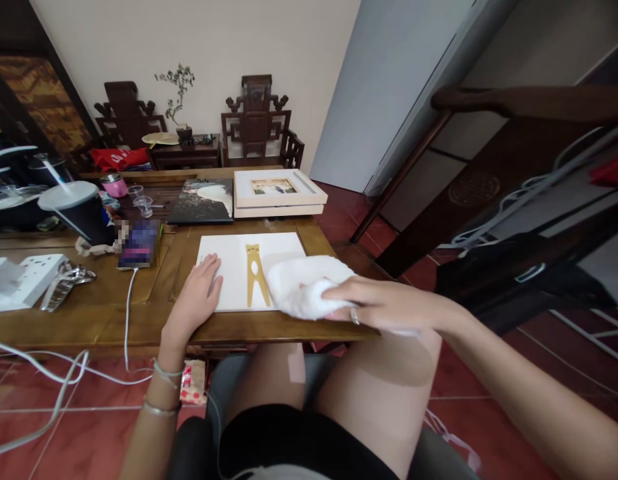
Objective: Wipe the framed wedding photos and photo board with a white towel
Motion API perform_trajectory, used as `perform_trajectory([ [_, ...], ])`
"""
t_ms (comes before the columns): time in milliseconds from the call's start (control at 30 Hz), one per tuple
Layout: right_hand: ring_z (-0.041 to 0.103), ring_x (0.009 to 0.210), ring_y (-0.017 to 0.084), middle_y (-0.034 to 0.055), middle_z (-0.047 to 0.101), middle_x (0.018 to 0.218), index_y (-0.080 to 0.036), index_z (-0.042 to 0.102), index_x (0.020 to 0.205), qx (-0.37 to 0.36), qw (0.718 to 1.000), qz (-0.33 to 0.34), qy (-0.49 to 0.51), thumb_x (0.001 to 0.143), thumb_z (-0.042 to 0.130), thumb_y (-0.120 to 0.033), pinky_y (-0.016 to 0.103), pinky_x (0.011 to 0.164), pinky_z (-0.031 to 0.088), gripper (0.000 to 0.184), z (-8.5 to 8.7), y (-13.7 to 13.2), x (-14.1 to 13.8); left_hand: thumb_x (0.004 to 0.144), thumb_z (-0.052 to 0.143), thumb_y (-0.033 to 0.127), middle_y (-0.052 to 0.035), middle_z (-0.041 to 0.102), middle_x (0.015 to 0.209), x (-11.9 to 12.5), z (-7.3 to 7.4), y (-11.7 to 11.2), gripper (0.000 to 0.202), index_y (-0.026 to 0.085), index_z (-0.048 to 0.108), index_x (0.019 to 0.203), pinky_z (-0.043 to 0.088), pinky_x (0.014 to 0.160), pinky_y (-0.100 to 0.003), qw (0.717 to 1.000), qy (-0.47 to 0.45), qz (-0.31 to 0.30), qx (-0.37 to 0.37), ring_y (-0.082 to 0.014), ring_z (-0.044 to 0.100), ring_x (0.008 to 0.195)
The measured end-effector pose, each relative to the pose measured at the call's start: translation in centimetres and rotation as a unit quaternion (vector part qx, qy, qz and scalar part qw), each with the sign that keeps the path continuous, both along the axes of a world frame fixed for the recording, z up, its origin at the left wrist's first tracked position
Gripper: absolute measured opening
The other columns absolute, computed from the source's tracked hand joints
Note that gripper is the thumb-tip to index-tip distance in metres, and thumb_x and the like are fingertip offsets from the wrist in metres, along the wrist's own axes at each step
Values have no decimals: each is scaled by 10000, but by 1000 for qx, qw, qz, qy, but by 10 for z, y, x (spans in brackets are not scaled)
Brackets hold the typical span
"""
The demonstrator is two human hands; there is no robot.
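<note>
A flat white panel (233,277) lies on the wooden table near its front edge. On it is a long yellow cat-shaped figure (253,267) with two legs; whether it is printed or a separate piece I cannot tell. My left hand (201,290) rests on the panel's left edge, fingers stretched out and holding nothing. A bunched white cloth (309,283) is gripped in my right hand (363,300), fingers wrapped into it. The cloth covers the panel's right part, close beside the yellow figure.
Behind the panel lie a dark picture book (201,200) and stacked pale frames (279,207). To the left are a phone (139,245) on a white cable, a dark cup (79,213) with a straw and a power strip (36,280). A wooden chair (469,173) stands right.
</note>
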State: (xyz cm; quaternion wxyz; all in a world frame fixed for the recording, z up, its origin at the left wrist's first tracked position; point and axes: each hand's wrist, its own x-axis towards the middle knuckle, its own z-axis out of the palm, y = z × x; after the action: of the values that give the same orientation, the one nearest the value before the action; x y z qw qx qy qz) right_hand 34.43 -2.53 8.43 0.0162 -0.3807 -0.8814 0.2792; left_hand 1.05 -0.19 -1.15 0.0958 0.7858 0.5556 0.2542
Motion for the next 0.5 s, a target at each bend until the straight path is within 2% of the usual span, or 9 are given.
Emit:
perform_trajectory([
  [100,652,1035,268,65,744,1075,-200,719,1053,34,998,-23,43,927,465,-320,386,979,475,308,-15,44,-17,989,356,313,-198,451,1538,-1,-1,0,510,66,518,1405,280,1221,-533,1000,0,0,-1,-283,374,1470],
  [167,641,1077,277,77,731,1151,-199,709,1059,66,991,-86,81,969,434,-357,406,984,465,329,-25,70,-39,1001,324,321,-194,446,1542,-2,-2,0,521,63,513,1412,268,1227,-527,1000,-2,-3,-3,-275,365,1475],
  [200,645,1083,286,89,731,1155,-194,704,1058,78,983,-140,87,990,408,-367,416,976,467,350,-30,79,-52,1008,301,324,-193,442,1545,-3,-3,0,530,59,506,1419,261,1229,-526,1000,-4,-5,-4,-272,357,1480],
  [267,634,1147,307,113,723,1191,-179,696,1087,101,972,-193,86,1011,383,-338,466,1030,426,359,-38,87,-77,1017,268,328,-189,433,1551,-4,-5,1,546,57,488,1437,250,1233,-528,1000,-6,-8,-4,-268,342,1487],
  [300,605,1212,321,122,710,1231,-172,692,1108,115,973,-182,81,1010,387,-300,508,1074,382,345,-42,86,-88,1018,264,331,-190,424,1556,-4,-5,1,551,57,478,1446,249,1232,-529,1000,-6,-7,-4,-268,335,1490],
  [367,469,1378,348,135,656,1336,-160,680,1164,145,981,-103,71,986,408,-200,613,1140,258,328,-47,73,-101,1015,275,335,-196,398,1570,-4,-5,1,559,50,461,1459,252,1233,-520,1000,-2,-4,-3,-270,323,1495],
  [433,305,1483,355,149,602,1410,-147,664,1213,164,984,-18,64,939,429,-111,685,1154,168,363,-50,50,-103,1009,289,330,-202,379,1579,-3,-5,1,562,40,457,1460,254,1235,-504,1000,3,-1,-3,-270,319,1496],
  [500,228,1514,340,170,586,1424,-134,659,1227,158,985,27,60,886,445,-49,698,1164,149,412,-48,20,-95,1003,302,319,-195,383,1579,-2,-3,0,552,50,463,1457,251,1238,-495,1000,5,-1,-5,-264,324,1494],
])
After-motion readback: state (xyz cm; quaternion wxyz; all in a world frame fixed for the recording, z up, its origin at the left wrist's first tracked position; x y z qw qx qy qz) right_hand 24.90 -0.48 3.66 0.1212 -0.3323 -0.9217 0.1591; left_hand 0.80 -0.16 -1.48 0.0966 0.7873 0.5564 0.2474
